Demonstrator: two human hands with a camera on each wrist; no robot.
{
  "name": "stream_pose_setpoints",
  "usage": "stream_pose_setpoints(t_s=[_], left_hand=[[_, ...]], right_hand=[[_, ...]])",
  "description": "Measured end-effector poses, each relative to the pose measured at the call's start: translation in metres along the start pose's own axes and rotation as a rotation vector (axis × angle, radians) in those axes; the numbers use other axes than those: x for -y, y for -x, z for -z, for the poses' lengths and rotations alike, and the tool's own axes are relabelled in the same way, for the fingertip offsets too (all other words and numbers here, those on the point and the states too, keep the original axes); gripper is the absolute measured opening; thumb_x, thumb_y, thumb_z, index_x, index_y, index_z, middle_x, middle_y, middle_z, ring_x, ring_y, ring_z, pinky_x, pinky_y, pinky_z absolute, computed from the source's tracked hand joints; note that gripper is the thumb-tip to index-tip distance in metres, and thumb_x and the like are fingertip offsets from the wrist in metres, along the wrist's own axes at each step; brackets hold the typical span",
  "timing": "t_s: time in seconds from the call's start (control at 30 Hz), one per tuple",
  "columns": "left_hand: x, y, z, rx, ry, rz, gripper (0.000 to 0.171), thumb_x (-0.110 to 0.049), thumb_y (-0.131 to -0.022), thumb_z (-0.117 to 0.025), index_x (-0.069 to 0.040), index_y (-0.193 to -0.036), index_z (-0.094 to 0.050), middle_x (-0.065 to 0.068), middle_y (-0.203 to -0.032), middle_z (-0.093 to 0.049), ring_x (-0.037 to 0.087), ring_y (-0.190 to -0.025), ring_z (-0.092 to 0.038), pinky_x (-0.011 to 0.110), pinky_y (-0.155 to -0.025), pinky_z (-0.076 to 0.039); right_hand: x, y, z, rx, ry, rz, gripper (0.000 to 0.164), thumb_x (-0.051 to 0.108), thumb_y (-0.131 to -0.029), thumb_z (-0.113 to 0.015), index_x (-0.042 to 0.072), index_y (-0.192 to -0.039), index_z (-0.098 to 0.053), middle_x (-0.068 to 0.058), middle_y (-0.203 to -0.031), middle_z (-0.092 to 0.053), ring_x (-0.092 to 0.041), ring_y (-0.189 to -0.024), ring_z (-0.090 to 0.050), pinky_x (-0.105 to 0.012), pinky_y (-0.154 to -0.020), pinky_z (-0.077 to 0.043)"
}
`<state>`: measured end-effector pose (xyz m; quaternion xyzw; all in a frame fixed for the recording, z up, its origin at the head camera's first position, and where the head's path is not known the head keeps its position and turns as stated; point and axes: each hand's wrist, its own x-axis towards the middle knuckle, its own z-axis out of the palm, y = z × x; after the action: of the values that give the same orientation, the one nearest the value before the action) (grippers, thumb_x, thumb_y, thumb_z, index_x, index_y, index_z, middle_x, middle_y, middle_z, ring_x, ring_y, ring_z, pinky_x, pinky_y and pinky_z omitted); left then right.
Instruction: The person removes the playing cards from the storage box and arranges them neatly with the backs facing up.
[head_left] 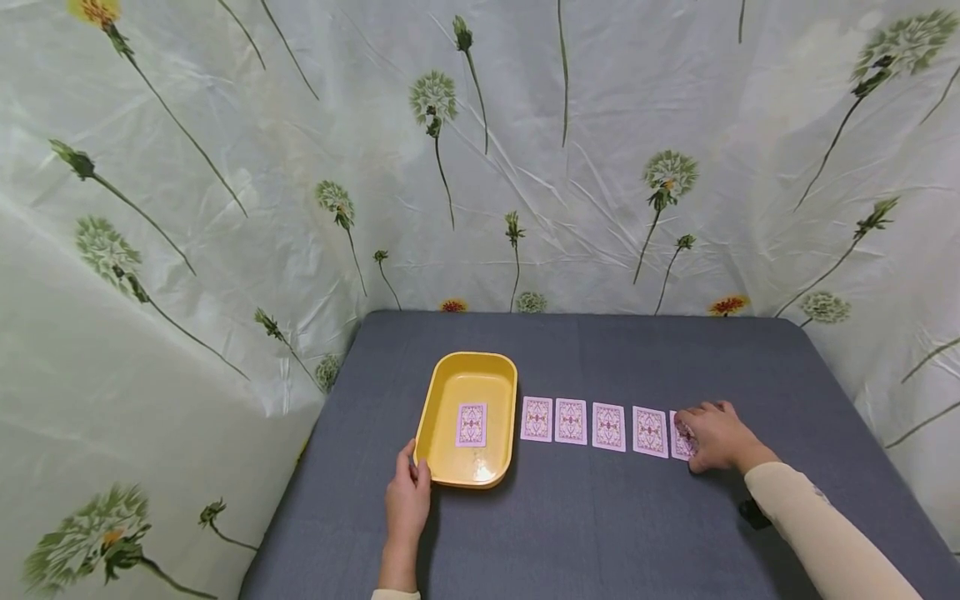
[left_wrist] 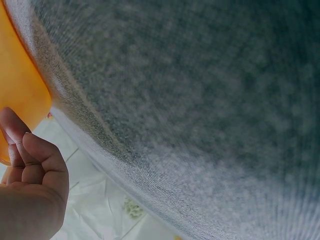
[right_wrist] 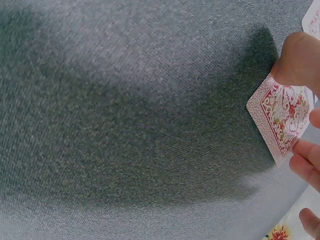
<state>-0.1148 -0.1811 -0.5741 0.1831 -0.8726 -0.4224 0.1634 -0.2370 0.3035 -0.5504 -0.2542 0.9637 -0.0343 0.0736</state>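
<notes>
Lying back-up inside the yellow tray (head_left: 495,462) is one playing card (head_left: 471,425) with a pink patterned back. My left hand (head_left: 408,497) grips the tray's near left corner; in the left wrist view its fingers (left_wrist: 42,150) bend against the yellow wall. To the right of the tray, several matching cards (head_left: 608,427) lie back-up in a row. At the row's right end my right hand (head_left: 717,437) holds the last card (right_wrist: 282,112) by its edges, thumb on one side and fingertips on the other, covering part of it.
Dark grey cloth (head_left: 592,533) covers the table. Behind it and to the sides hangs a pale sheet (head_left: 540,167) with a dandelion print. A small black object (head_left: 753,514) shows under the right forearm.
</notes>
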Motion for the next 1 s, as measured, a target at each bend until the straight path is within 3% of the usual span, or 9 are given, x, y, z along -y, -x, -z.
stream_pose_setpoints(t_s=[0.57,0.83,1.0], left_hand=[[0.002,0.001,0.0,-0.005,-0.003,-0.01,0.039,-0.011,-0.098,-0.053,-0.001,-0.135,-0.051,0.0,-0.069,-0.041,0.013,-0.055,-0.037,0.028,-0.05,-0.03],[0.002,0.0,0.001,-0.001,0.003,-0.005,0.039,-0.011,-0.097,-0.054,-0.002,-0.135,-0.051,0.0,-0.068,-0.041,0.013,-0.054,-0.037,0.028,-0.05,-0.03],[0.001,-0.001,0.001,0.008,0.001,0.013,0.039,-0.012,-0.098,-0.054,-0.003,-0.136,-0.051,0.0,-0.068,-0.041,0.013,-0.054,-0.037,0.028,-0.05,-0.03]], right_hand=[[0.002,0.0,0.003,0.013,0.007,-0.006,0.058,0.03,-0.061,-0.082,0.004,-0.111,-0.066,-0.017,-0.111,-0.065,-0.044,-0.11,-0.051,-0.07,-0.093,-0.026],[0.014,-0.009,0.014,-0.082,0.038,-0.014,0.038,0.026,-0.076,-0.073,0.0,-0.104,-0.068,-0.018,-0.106,-0.065,-0.042,-0.107,-0.054,-0.069,-0.092,-0.03],[0.027,-0.022,0.022,-0.077,0.037,-0.021,0.029,0.019,-0.082,-0.067,-0.001,-0.103,-0.068,-0.016,-0.098,-0.068,-0.038,-0.096,-0.061,-0.066,-0.089,-0.035]])
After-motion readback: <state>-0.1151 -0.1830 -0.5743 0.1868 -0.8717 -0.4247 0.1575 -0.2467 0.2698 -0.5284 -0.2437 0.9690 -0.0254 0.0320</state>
